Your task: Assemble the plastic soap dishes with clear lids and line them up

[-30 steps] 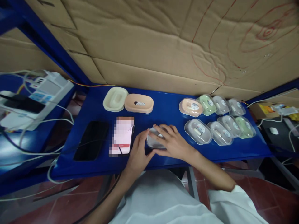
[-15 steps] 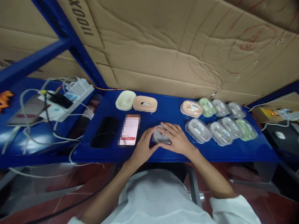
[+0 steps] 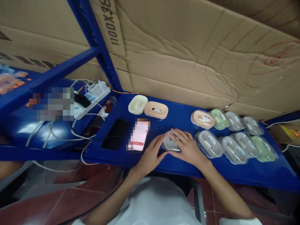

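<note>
A grey soap dish with a clear lid (image 3: pixel 169 145) rests on the blue table between my two hands. My left hand (image 3: pixel 152 153) curves round its left side, with the fingertips near its upper edge and the thumb at the lower edge. Over its right part lies my right hand (image 3: pixel 186 147), fingers bent across the lid and thumb along the near edge. Much of the dish is hidden beneath the right fingers. Behind it stand an open peach soap dish (image 3: pixel 157 116) with a label inside and a cream oval dish (image 3: pixel 131 109).
Several lidded soap dishes stand in two rows on the right, including a peach one (image 3: pixel 202 119) and a green one (image 3: pixel 264 149). A lit phone (image 3: pixel 138 137) and a dark phone (image 3: pixel 114 134) lie left. Farther left are a power strip (image 3: pixel 97 92) and cables. Cardboard (image 3: pixel 168 62) backs the table.
The camera view has turned left, so the table appears shifted to the right and tilted. Both hands keep nearly the same hold on the grey soap dish.
</note>
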`<state>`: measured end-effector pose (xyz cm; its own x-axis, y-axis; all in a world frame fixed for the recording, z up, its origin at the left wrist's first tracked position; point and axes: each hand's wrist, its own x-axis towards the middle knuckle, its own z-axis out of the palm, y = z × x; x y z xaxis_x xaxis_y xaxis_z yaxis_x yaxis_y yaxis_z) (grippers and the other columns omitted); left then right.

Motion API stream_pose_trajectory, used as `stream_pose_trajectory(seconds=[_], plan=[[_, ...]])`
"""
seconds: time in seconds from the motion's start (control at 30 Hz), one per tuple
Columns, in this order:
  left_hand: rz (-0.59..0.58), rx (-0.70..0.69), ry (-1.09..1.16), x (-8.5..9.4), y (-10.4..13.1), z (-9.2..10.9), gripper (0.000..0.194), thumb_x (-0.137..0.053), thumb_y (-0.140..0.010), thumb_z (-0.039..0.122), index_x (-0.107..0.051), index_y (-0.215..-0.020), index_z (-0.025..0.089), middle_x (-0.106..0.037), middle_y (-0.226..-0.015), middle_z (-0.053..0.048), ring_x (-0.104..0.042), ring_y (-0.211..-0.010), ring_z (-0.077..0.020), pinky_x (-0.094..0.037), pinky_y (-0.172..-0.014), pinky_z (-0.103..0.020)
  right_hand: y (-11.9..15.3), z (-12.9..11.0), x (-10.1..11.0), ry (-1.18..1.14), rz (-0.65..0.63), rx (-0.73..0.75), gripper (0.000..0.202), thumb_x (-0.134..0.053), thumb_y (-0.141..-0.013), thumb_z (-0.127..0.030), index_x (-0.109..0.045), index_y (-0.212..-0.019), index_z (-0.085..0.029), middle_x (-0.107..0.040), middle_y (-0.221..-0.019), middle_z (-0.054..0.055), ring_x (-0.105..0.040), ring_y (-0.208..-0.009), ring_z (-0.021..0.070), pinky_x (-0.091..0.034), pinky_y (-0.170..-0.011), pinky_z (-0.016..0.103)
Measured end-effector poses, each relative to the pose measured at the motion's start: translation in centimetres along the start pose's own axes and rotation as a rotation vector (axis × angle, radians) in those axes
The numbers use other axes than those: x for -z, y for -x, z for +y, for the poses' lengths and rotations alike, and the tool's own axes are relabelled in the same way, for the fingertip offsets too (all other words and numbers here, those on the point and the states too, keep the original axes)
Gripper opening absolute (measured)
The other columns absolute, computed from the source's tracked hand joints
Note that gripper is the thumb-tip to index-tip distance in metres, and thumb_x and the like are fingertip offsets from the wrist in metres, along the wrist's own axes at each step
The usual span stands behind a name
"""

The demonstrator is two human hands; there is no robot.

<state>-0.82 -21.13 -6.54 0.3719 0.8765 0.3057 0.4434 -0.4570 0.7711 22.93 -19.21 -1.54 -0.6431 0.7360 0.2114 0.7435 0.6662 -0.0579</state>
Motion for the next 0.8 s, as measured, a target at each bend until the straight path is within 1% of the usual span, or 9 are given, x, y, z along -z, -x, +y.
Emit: stream_pose_trajectory(seconds=[0.1, 0.23, 0.33, 0.4, 0.5, 0.6, 0.67, 0.73, 0.8], plan=[[-0.02, 0.022, -0.008, 0.0, -0.1, 0.1, 0.078, -0.066, -0.102, 0.021, -0.026, -0.168, 0.035, -0.047, -0.165, -0.012, -0.047, -0.154, -0.0268, -0.042, -0.128, -0.048, -0.8, 0.7, 0.3, 0.014, -0.042, 0.006, 0.071, -0.063, -0.103, -0.052, -0.044, -0.164, -0.022, -0.047, -0.167, 0.015, -0.046, -0.15, 0.0351, -0.04, -0.117, 0.054], [-0.061, 0.037, -0.046, -0.2, -0.4, -0.1, 0.084, -0.065, -0.102, 0.022, -0.018, -0.171, 0.036, -0.041, -0.171, -0.013, -0.043, -0.157, -0.0296, -0.042, -0.128, -0.051, -1.8, 1.0, 0.3, 0.036, -0.131, -0.049, 0.077, -0.069, -0.097, -0.056, -0.047, -0.162, -0.022, -0.048, -0.165, 0.017, -0.053, -0.138, 0.0405, -0.047, -0.108, 0.056], [-0.069, 0.044, -0.061, -0.2, -0.8, -0.1, 0.088, -0.064, -0.103, 0.024, -0.012, -0.172, 0.036, -0.036, -0.174, -0.014, -0.039, -0.16, -0.0314, -0.04, -0.128, -0.053, -2.4, 1.4, -0.1, 0.037, -0.155, -0.032, 0.078, -0.067, -0.097, -0.057, -0.045, -0.164, -0.022, -0.046, -0.166, 0.017, -0.052, -0.138, 0.0414, -0.048, -0.107, 0.057], [-0.077, 0.051, -0.06, 0.0, -1.1, 0.3, 0.089, -0.064, -0.103, 0.025, -0.011, -0.173, 0.036, -0.031, -0.176, -0.014, -0.036, -0.162, -0.0319, -0.04, -0.128, -0.053, -2.8, 2.2, -0.3, 0.031, -0.148, -0.061, 0.078, -0.065, -0.098, -0.059, -0.044, -0.164, -0.023, -0.045, -0.168, 0.015, -0.051, -0.14, 0.0407, -0.047, -0.109, 0.057], [-0.058, 0.052, -0.069, 0.7, -1.4, 1.3, 0.084, -0.064, -0.104, 0.029, -0.016, -0.172, 0.037, -0.026, -0.178, -0.013, -0.034, -0.162, -0.0326, -0.042, -0.127, -0.052, -3.8, 4.9, -0.3, 0.064, -0.128, -0.158, 0.079, -0.061, -0.1, -0.063, -0.043, -0.165, -0.023, -0.043, -0.169, 0.016, -0.046, -0.148, 0.0411, -0.041, -0.117, 0.06], [0.031, 0.049, -0.096, 1.6, -1.1, 2.2, 0.076, -0.063, -0.105, 0.029, -0.023, -0.169, 0.037, -0.031, -0.175, -0.013, -0.041, -0.159, -0.0317, -0.046, -0.124, -0.051, -6.0, 7.6, 0.2, 0.155, -0.085, -0.26, 0.081, -0.056, -0.104, -0.06, -0.034, -0.169, -0.018, -0.036, -0.173, 0.02, -0.032, -0.159, 0.0438, -0.024, -0.125, 0.071], [0.127, 0.069, -0.127, 2.1, -0.9, 2.3, 0.07, -0.062, -0.105, 0.028, -0.03, -0.167, 0.036, -0.036, -0.171, -0.013, -0.043, -0.157, -0.0311, -0.047, -0.123, -0.051, -8.1, 8.3, 0.3, 0.16, -0.041, -0.277, 0.08, -0.051, -0.107, -0.055, -0.025, -0.172, -0.015, -0.031, -0.175, 0.021, -0.026, -0.162, 0.0414, -0.018, -0.128, 0.07], [0.226, 0.091, -0.169, 2.5, -0.9, 2.2, 0.065, -0.061, -0.105, 0.027, -0.035, -0.164, 0.034, -0.04, -0.167, -0.014, -0.043, -0.156, -0.031, -0.047, -0.123, -0.052, -10.4, 7.8, 0.0, 0.098, -0.018, -0.199, 0.079, -0.049, -0.109, -0.053, -0.022, -0.172, -0.015, -0.03, -0.176, 0.018, -0.025, -0.164, 0.0363, -0.019, -0.13, 0.064], [0.302, 0.09, -0.221, 3.2, -1.1, 1.8, 0.061, -0.061, -0.106, 0.027, -0.038, -0.162, 0.031, -0.043, -0.164, -0.016, -0.044, -0.156, -0.0314, -0.046, -0.124, -0.053, -12.6, 6.5, -0.8, 0.014, -0.022, -0.082, 0.073, -0.053, -0.108, -0.051, -0.032, -0.17, -0.017, -0.037, -0.173, 0.015, -0.031, -0.162, 0.0333, -0.023, -0.131, 0.06]])
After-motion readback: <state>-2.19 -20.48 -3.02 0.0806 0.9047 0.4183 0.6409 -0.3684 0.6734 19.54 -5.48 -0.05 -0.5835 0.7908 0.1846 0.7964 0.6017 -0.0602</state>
